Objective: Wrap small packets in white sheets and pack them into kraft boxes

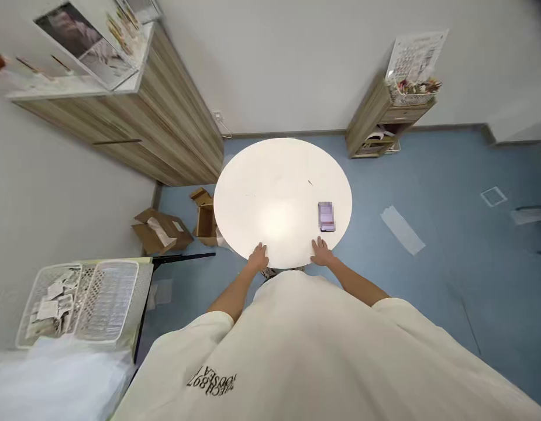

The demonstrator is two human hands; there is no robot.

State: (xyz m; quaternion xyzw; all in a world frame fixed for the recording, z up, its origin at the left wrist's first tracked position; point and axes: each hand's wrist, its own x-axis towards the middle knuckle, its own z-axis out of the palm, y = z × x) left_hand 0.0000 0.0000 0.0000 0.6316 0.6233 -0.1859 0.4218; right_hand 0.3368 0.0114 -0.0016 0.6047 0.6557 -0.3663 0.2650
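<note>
Left hand (258,258) and right hand (321,253) rest, fingers slightly apart, on a smooth, rounded white desk (252,169); a flat, rectangular device (327,216) adjoins the right.

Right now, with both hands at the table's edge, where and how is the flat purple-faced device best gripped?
Take the device by its long edges, probably near the closer short end. Come from the person's side with the right hand, which rests just short of that end. It lies flat on the white table, its length pointing away from the person, both long edges unobstructed.
</note>
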